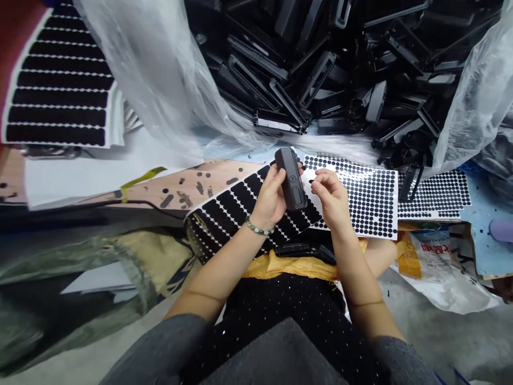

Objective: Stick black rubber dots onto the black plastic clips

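Note:
My left hand is closed around a long black plastic part with a carbon-fibre texture and a small round mark on its upper face. Just to the right of that part, my right hand pinches a small black round sticker between thumb and fingertips; the sticker and the part are apart. Under and beside my right hand lies a white sheet of black dot stickers. Below my left hand is a sheet of larger black stickers in rows, curling over the table edge.
A heap of similar black plastic parts fills the far side, flanked by clear plastic bags. Another sticker sheet sits at upper left. A second dot sheet lies at right. More black parts rest on yellow cloth at my lap.

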Tool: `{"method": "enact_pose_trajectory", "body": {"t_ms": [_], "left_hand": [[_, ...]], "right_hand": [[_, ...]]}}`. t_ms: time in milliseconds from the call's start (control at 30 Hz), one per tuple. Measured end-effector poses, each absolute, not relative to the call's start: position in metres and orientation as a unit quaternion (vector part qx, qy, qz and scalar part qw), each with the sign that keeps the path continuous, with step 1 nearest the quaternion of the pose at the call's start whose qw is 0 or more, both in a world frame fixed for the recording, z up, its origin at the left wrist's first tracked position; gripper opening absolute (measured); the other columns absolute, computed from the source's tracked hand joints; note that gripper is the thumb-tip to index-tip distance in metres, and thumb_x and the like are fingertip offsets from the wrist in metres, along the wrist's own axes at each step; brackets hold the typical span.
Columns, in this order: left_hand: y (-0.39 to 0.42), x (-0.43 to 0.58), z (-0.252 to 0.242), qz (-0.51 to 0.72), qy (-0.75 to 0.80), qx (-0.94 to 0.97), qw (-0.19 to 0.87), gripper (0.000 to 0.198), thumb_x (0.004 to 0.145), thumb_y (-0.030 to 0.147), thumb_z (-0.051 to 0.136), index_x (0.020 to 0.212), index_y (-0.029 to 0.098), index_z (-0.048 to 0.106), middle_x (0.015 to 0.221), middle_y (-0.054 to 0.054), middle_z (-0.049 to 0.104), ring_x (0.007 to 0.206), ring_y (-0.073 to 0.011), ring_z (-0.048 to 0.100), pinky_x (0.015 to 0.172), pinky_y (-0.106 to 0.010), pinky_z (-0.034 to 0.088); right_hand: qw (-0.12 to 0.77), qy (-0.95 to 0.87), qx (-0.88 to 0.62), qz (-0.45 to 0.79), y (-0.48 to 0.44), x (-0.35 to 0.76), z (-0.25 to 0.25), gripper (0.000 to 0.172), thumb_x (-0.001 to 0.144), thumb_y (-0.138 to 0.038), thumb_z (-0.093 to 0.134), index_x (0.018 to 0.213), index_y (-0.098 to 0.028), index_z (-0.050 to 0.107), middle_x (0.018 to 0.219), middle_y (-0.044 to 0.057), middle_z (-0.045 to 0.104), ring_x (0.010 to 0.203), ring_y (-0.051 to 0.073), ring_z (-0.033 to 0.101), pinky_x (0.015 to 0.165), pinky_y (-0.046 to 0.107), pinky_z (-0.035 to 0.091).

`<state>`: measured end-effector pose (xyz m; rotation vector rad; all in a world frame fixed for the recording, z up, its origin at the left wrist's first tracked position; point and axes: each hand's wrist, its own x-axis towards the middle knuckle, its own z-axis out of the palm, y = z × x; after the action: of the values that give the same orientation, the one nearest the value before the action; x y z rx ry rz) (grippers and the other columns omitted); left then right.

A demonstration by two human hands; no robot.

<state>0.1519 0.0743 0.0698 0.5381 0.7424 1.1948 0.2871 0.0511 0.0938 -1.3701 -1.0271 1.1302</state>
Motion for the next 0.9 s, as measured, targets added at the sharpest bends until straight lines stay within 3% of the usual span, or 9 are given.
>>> {"method": "enact_pose_trajectory", "body": {"t_ms": [100, 467, 700, 800, 900], "left_hand": [[0.071, 0.154, 0.070, 0.552, 0.336, 0.254, 0.720, 0.031, 0.078, 0.046, 0.074, 0.101, 0.029, 0.061, 0.106, 0.000, 0.073, 0.109, -0.0203, 0.067, 0.094, -0.034, 0.056], [0.065, 0.158, 0.068, 0.576, 0.318, 0.311, 0.685, 0.036, 0.073, 0.053, 0.078, 0.095, 0.028, 0.066, 0.106, -0.002, 0.072, 0.120, -0.0229, 0.062, 0.105, -0.037, 0.049], [0.061, 0.149, 0.062, 0.553, 0.341, 0.333, 0.684, 0.035, 0.076, 0.049, 0.076, 0.099, 0.026, 0.064, 0.108, -0.004, 0.072, 0.119, -0.0233, 0.062, 0.104, -0.038, 0.050], [0.066, 0.141, 0.056, 0.546, 0.361, 0.313, 0.688, 0.034, 0.079, 0.047, 0.073, 0.104, 0.026, 0.062, 0.107, -0.004, 0.073, 0.116, -0.0220, 0.064, 0.099, -0.036, 0.054], [0.074, 0.136, 0.048, 0.540, 0.393, 0.269, 0.694, 0.032, 0.084, 0.045, 0.067, 0.109, 0.027, 0.058, 0.100, -0.003, 0.074, 0.107, -0.0190, 0.069, 0.092, -0.032, 0.056]], "right_hand": [[0.501, -0.466, -0.571, 0.454, 0.050, 0.281, 0.096, 0.032, 0.074, -0.054, 0.071, 0.070, -0.024, 0.062, 0.107, 0.006, 0.058, 0.106, 0.022, 0.058, 0.095, 0.041, 0.052], [0.474, -0.505, -0.566, 0.448, 0.049, 0.274, 0.096, 0.023, 0.077, -0.044, 0.070, 0.070, -0.023, 0.063, 0.098, 0.004, 0.058, 0.102, 0.020, 0.058, 0.085, 0.036, 0.053], [0.421, -0.521, -0.615, 0.417, 0.052, 0.276, 0.090, 0.024, 0.073, -0.036, 0.075, 0.068, -0.022, 0.056, 0.085, 0.000, 0.054, 0.081, 0.015, 0.055, 0.076, 0.032, 0.053], [0.402, -0.523, -0.651, 0.375, 0.064, 0.280, 0.079, 0.026, 0.071, -0.036, 0.078, 0.079, -0.023, 0.056, 0.093, -0.001, 0.054, 0.072, 0.012, 0.052, 0.074, 0.031, 0.053], [0.386, -0.559, -0.674, 0.290, 0.079, 0.282, 0.067, 0.020, 0.079, -0.029, 0.071, 0.093, -0.024, 0.059, 0.111, 0.006, 0.055, 0.091, 0.019, 0.058, 0.089, 0.039, 0.052]]}}
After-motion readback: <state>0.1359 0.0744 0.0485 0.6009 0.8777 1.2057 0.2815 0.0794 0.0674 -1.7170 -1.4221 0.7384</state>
